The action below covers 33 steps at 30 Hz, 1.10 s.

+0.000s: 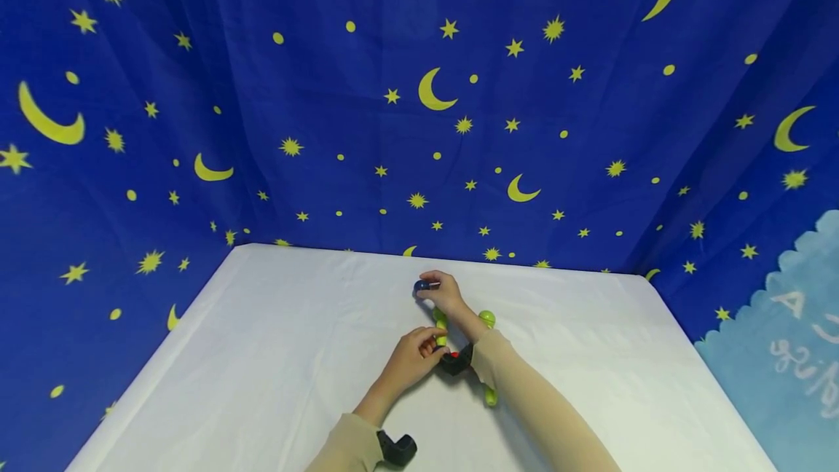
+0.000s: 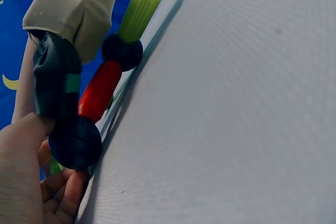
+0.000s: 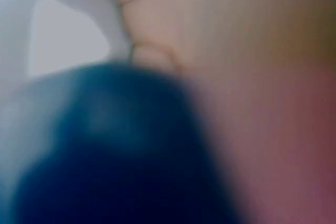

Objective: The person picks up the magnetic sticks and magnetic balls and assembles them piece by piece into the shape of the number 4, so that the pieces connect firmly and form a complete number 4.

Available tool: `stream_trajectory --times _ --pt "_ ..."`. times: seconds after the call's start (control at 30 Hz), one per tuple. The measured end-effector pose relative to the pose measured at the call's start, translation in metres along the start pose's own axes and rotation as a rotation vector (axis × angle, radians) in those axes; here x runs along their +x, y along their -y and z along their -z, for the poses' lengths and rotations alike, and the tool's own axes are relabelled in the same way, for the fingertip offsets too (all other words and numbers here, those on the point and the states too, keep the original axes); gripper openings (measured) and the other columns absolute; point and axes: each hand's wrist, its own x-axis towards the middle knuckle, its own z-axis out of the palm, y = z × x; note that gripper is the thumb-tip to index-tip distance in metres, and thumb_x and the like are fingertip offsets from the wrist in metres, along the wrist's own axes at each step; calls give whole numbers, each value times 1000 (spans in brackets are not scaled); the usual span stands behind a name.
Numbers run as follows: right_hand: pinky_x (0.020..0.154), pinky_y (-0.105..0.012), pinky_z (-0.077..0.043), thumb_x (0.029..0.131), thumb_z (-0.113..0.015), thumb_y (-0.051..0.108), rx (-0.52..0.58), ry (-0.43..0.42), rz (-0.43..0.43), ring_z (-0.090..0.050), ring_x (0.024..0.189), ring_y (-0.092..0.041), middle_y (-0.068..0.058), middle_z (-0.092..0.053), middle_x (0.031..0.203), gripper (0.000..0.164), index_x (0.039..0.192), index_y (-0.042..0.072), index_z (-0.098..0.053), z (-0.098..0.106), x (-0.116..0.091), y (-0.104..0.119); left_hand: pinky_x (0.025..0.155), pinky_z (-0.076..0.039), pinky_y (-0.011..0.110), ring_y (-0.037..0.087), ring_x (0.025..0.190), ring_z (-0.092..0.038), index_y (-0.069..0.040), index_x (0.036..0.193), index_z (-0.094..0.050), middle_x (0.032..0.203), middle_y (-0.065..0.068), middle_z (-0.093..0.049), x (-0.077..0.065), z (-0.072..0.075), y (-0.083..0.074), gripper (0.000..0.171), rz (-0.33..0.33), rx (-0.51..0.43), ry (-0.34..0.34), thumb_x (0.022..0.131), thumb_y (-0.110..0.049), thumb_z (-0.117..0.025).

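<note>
Far out over the white table, my right hand (image 1: pixel 448 296) pinches a dark blue ball (image 1: pixel 421 287) between thumb and fingers. The right wrist view is blurred, filled by a dark blue shape (image 3: pixel 121 150) close to the palm. Nearer, my left hand (image 1: pixel 410 357) holds another dark blue ball (image 2: pixel 76 142) at a corner of a ball-and-rod frame. From that ball a red rod (image 2: pixel 101 92) leads to a further dark blue ball (image 2: pixel 123 52) with a green rod (image 2: pixel 140 11). A yellow-green rod (image 1: pixel 441 333) lies by the left fingertips. The right forearm hides part of the frame.
A green ball (image 1: pixel 486 318) shows beyond the right forearm, and a green rod end (image 1: pixel 490 396) below it. Black wrist cameras sit on both wrists. Blue star-and-moon cloth (image 1: pixel 367 130) hangs behind and beside the white table (image 1: pixel 314 312).
</note>
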Motion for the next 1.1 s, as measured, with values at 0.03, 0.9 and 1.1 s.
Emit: stream_trajectory --times 0.03,0.9,1.1 --pt "88 -38 -52 80 -69 -1 10 -5 -6 -61 102 -30 -21 -63 116 35 115 -6 -62 2 -2 0 62 -44 17 -1 66 -47 -6 111 -68 80 1 -58 0 -1 0 29 2 -1 5 87 -23 -68" --pt "89 -33 -50 82 -67 0 108 55 94 -59 103 -35 -25 -61 117 37 118 -7 -60 64 -100 69 62 -42 17 1 67 -46 -10 112 -68 80 -2 -55 3 -4 -1 29 79 25 -2 86 -24 -69" --pt "83 -25 -51 82 -68 2 120 83 90 -60 101 -31 -24 -61 116 38 118 -8 -59 71 -122 58 61 -43 17 0 65 -46 -9 110 -69 79 -2 -56 3 -5 -2 29 77 20 -15 85 -23 -70"
